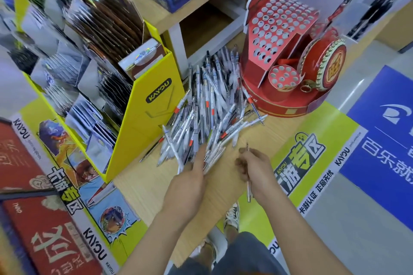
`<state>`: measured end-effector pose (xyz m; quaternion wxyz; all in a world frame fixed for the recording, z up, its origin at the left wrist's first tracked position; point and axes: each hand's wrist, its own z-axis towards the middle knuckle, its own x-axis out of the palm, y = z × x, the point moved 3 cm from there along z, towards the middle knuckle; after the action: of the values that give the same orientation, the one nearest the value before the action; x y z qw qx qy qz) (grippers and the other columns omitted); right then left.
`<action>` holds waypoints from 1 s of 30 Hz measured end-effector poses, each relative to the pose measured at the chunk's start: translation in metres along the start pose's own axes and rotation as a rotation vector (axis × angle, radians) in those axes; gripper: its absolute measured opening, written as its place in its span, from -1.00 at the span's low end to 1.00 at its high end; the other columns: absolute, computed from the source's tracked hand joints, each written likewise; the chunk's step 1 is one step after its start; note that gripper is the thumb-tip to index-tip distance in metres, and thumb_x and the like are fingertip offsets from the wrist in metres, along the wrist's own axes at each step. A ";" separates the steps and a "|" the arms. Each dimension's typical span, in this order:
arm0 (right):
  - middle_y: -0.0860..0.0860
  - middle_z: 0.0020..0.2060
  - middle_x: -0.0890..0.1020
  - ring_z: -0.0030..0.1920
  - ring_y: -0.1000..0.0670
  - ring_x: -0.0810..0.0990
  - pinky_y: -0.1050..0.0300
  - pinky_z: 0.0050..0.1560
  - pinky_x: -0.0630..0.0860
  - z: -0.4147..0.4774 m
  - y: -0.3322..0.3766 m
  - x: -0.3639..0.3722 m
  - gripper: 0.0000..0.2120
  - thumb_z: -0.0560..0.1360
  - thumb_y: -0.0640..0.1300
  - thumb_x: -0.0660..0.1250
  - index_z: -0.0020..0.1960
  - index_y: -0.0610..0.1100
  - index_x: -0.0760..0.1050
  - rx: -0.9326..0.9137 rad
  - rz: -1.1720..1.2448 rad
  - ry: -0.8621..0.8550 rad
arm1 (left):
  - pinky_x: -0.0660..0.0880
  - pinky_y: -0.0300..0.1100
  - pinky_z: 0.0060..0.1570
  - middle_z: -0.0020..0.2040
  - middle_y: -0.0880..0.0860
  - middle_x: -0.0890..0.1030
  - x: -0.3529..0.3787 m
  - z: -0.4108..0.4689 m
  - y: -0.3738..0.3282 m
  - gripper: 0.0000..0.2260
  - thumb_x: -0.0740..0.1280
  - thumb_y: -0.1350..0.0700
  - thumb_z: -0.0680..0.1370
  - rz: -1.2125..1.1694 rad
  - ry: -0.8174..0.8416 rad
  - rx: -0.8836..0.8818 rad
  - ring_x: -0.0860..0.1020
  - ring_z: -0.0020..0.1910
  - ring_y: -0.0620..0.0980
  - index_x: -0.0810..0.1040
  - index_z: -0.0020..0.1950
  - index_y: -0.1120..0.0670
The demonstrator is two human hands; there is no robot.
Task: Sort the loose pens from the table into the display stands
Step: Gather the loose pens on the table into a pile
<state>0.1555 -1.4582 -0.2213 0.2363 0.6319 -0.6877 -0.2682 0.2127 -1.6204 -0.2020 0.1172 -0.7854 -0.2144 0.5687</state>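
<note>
While the right hand (253,172) grips a single pen (248,192) in curled fingers, its ends showing above and below the fist, the left hand (190,178) reaches into the near edge of the pile of loose pens (207,105). Its forefinger lies straight on the pens; whether the fingers beneath pinch one cannot be told. The pile sprawls over the wooden table (143,187), between the yellow card display (154,105) on the left and the red display stand (281,27) on the right, touching the foot of both. The stand's sloped face is full of round holes, nearly all of them seemingly vacant, and a small round tier (283,78) with more holes sits lower down, so the sorting looks barely begun.

To do this step well, the left hand should tease out one pen from the loose edge rather than dig in, since the heap would likely slide. The right hand's pen would want turning point-down before it goes to a hole.
</note>
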 end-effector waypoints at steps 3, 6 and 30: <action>-0.09 -0.36 0.50 -0.43 0.03 0.36 0.19 -0.49 0.23 -0.005 -0.007 -0.001 -0.89 0.54 -0.35 0.20 -0.02 -0.23 0.48 0.030 0.138 0.038 | 0.48 -0.01 -0.13 0.34 0.15 0.46 -0.001 -0.012 0.006 -0.37 0.17 0.08 0.63 -0.093 0.042 -0.021 0.57 0.00 0.26 -0.15 0.56 -0.09; -0.11 -0.32 0.53 -0.43 0.04 0.38 0.20 -0.48 0.24 -0.008 -0.013 0.004 -0.96 0.57 -0.29 0.25 0.00 -0.22 0.46 0.058 0.129 0.076 | 0.44 -0.11 -0.11 0.36 0.08 0.48 -0.003 -0.024 0.009 -0.42 0.20 0.09 0.62 -0.251 0.028 -0.054 0.56 0.11 0.14 -0.04 0.55 -0.08; -0.05 -0.40 0.32 -0.52 -0.01 0.29 0.17 -0.51 0.25 -0.049 0.048 0.003 -0.77 0.56 -0.01 0.35 -0.15 -0.15 0.48 -0.130 0.090 0.417 | 0.24 -0.24 -0.50 -0.15 0.21 0.62 -0.031 -0.048 -0.086 -0.91 0.21 0.23 0.63 -1.246 -0.024 -0.202 0.31 -0.51 0.00 0.48 0.08 0.12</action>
<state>0.1518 -1.4614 -0.1525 0.4253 0.6257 -0.6328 -0.1646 0.2329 -1.5561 -0.1237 0.3491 -0.5137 -0.6858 0.3794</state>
